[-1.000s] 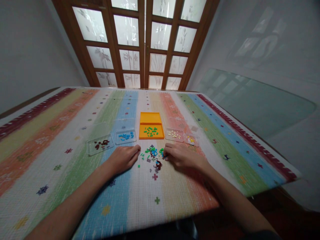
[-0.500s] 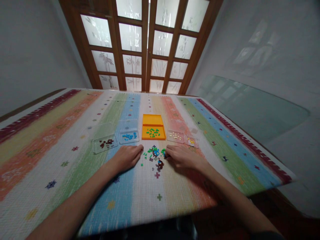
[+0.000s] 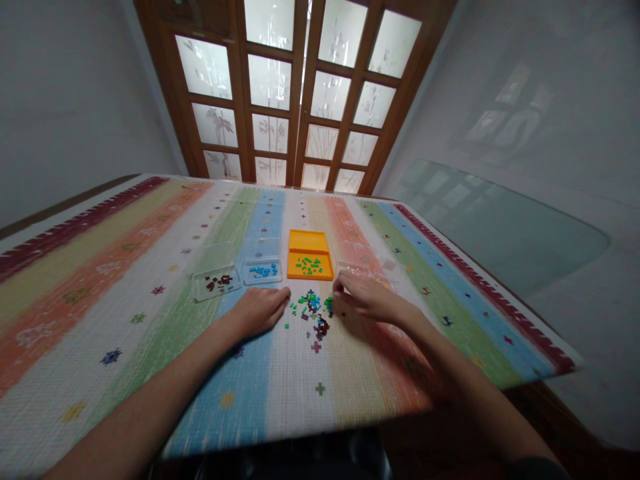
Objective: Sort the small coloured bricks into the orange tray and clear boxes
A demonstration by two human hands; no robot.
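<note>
A loose pile of small building bricks (image 3: 314,304), green, blue and dark brown, lies on the tablecloth between my hands. My left hand (image 3: 263,310) rests on the cloth just left of the pile, fingers curled together; whether anything is in them is hidden. My right hand (image 3: 363,295) is raised a little to the right of the pile, its fingertips pinched near the orange box's front right corner. What the pinch holds is too small to make out. Green bricks (image 3: 309,265) lie in the open orange box (image 3: 294,274) beyond the pile.
Left of the orange box stand a clear box (image 3: 246,279) of blue bricks and another clear box (image 3: 197,293) of brown ones. To its right, my right hand partly covers a box of cream bricks (image 3: 354,269) and one of yellow pieces (image 3: 383,282).
My right hand has lifted from the right edge of the pile and moved forward toward the boxes. My left hand stays beside the pile. The view has shifted slightly.
</note>
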